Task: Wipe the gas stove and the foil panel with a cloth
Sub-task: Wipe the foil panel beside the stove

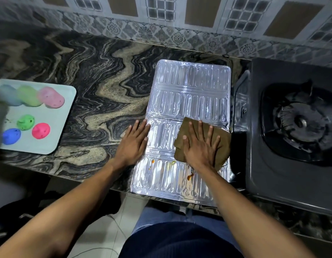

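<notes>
A shiny ribbed foil panel (189, 94) lies flat on the marble counter, its near edge hanging over the counter's front. Orange and yellow stains mark its near section. A folded brown cloth (225, 144) rests on the panel's right side, and my right hand (200, 146) presses flat on it with fingers spread. My left hand (132, 142) lies flat, fingers apart, on the panel's left edge and the counter beside it. The black gas stove (273, 175) stands just right of the panel, one burner showing.
A pale tray (55, 131) with several coloured egg-like shapes sits at the counter's left. The dark veined marble counter (98, 86) stretches between tray and panel. A patterned tiled wall (161, 34) rises behind. My legs and the floor show below the counter edge.
</notes>
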